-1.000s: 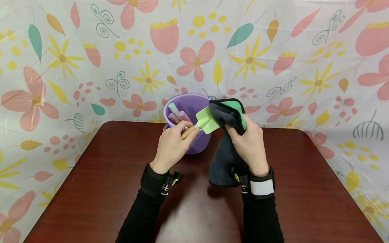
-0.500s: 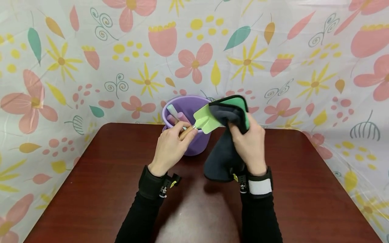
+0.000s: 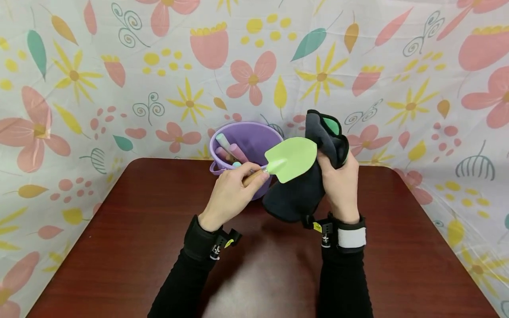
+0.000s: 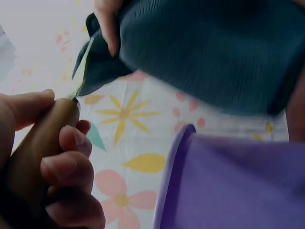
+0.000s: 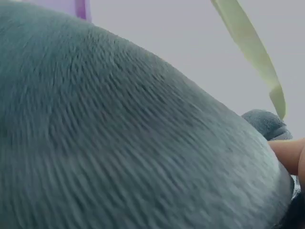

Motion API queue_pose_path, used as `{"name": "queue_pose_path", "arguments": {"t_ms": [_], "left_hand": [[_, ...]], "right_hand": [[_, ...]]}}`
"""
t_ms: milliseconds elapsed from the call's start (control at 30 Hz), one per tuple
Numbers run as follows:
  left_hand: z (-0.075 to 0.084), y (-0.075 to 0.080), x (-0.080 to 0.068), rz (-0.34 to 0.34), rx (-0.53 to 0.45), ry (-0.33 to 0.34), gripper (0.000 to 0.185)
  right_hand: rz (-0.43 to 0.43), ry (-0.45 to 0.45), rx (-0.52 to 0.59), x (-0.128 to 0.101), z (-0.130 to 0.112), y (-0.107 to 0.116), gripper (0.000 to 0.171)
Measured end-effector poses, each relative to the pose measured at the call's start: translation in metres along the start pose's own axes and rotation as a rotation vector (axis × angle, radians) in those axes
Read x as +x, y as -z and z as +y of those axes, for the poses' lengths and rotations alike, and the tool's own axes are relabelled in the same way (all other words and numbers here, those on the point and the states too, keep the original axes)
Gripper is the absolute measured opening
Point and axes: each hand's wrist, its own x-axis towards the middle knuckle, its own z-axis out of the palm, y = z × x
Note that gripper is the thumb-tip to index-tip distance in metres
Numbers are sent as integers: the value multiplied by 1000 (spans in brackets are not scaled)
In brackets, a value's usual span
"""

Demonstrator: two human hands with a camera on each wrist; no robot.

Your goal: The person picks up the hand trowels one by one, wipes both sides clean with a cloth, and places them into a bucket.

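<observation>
My left hand (image 3: 233,190) grips the wooden handle (image 4: 45,138) of a small garden trowel. Its pale green blade (image 3: 292,158) points right, with the broad face in full view of the head camera. A dark grey cloth (image 3: 298,194) with a green reverse side and black edging is bunched in my right hand (image 3: 339,185). Part of the cloth sticks up above the fingers, and the rest hangs down to the left, behind the blade. The blade tip lies beside the cloth's upper fold; whether they touch I cannot tell. Cloth (image 5: 138,129) fills most of the right wrist view.
Behind my hands a purple bucket (image 3: 246,128) stands at the table's back edge, with several pastel-handled tools (image 3: 238,152) inside. The dark red-brown table (image 3: 139,221) meets a flower-printed sheet (image 3: 254,39) at the back.
The trowel blade, earlier partly covered by the cloth, has come out into view. My right hand has moved slightly right with the cloth, whose top now stands higher.
</observation>
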Motion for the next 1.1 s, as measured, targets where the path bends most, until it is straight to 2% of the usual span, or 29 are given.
{"name": "queue_pose_path", "arguments": {"t_ms": [67, 200, 233, 300, 400, 533, 600, 800, 967, 1100], "left_hand": [[1, -3, 0, -50, -76, -18, 28], [2, -3, -1, -160, -223, -47, 20], [3, -3, -1, -184, -237, -53, 19], [3, -4, -1, -226, -248, -57, 17], [3, -4, 0, -263, -230, -55, 17], [1, -3, 1, -283, -201, -32, 18], [0, -1, 2, -278, -176, -23, 19], [-6, 2, 2, -245, -131, 19, 22], [-12, 2, 3, -248, -107, 43, 23], [-17, 4, 4, -231, -84, 66, 22]], "right_hand": [[-59, -55, 185, -1, 1, -2, 18], [-296, -139, 687, -2, 8, -3, 19], [-362, -180, 805, -4, 8, -2, 16], [-481, -241, 957, -7, 8, 1, 24], [-552, -327, 1044, -8, 9, 2, 31], [-615, -369, 1062, -4, 8, 1, 45], [-610, -383, 1079, -2, 7, 0, 47], [-515, -393, 1234, 1, 7, 4, 31], [-474, -371, 1332, 2, 9, 13, 44], [-470, -363, 1399, 5, 11, 19, 49]]}}
